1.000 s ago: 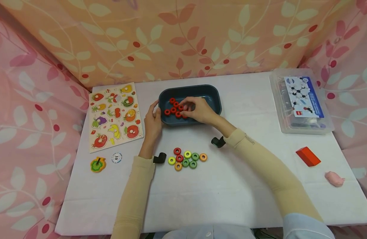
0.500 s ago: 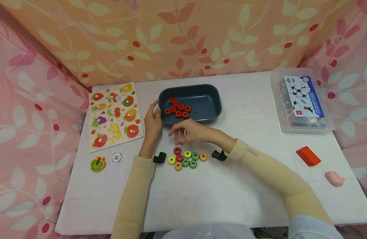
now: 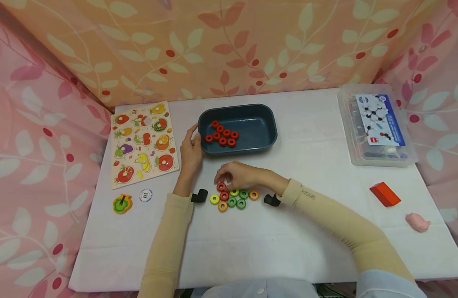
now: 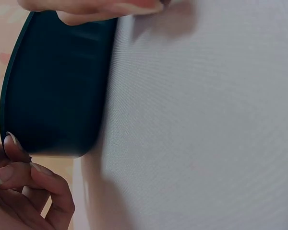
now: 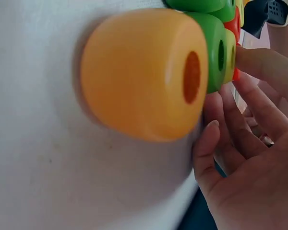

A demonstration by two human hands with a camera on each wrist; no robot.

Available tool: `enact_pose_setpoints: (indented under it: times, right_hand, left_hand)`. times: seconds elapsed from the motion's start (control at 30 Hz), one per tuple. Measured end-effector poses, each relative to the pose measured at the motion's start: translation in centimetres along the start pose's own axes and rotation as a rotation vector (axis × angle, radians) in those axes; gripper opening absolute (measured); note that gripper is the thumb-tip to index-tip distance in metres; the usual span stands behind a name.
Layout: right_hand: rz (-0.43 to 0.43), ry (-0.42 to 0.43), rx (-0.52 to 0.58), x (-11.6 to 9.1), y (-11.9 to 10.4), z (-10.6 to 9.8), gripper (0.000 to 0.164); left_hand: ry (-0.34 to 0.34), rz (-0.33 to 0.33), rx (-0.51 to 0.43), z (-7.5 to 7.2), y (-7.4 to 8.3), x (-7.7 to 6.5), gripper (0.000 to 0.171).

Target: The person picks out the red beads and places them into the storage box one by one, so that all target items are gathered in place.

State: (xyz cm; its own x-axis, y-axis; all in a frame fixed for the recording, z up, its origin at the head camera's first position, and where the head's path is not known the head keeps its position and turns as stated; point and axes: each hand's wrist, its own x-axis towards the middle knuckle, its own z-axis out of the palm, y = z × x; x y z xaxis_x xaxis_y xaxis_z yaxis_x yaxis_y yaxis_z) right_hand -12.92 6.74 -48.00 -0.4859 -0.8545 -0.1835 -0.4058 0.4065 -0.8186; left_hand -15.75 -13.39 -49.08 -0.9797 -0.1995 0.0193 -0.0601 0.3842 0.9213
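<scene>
The left hand (image 3: 190, 155) holds the left end of a dark blue tray (image 3: 256, 126), its fingertips (image 4: 12, 143) at the tray's corner in the left wrist view. Several red toy rings (image 3: 226, 133) lie in the tray's left half. In front of the tray, my right hand (image 3: 238, 176) pinches a red ring (image 3: 221, 187) on the table, thumb and forefinger at its sides. Close around it lie yellow, green, orange and red rings, among them an orange ring (image 5: 139, 76) large in the right wrist view. The hand partly covers a yellow ring (image 3: 234, 193).
A fruit puzzle board (image 3: 137, 124) lies left of the tray. Below it are a tree-shaped piece (image 3: 122, 203) and a round token (image 3: 145, 195). On the right are a clear plastic case (image 3: 377, 124), a red block (image 3: 385, 194) and a pink pig-like figure (image 3: 417, 222).
The right hand has left the red rings in the tray and come back toward me to the rings on the table, where it closes on a red one. The left hand stays at the tray.
</scene>
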Motion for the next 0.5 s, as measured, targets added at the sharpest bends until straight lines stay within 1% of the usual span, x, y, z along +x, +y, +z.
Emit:
enact_pose_setpoints:
  times: [0.2, 0.37, 0.5]
  right_hand:
    - [-0.016, 0.036, -0.039, 0.18, 0.32, 0.24, 0.027]
    - [0.013, 0.053, -0.044, 0.13, 0.25, 0.21, 0.024]
    - [0.042, 0.073, -0.042, -0.08, 0.00, -0.27, 0.022]
  left_hand:
    - [0.002, -0.007, 0.010, 0.06, -0.05, 0.13, 0.040]
    - [0.016, 0.015, 0.004, 0.15, -0.09, 0.10, 0.039]
    - [0.030, 0.036, 0.014, 0.20, -0.08, 0.05, 0.039]
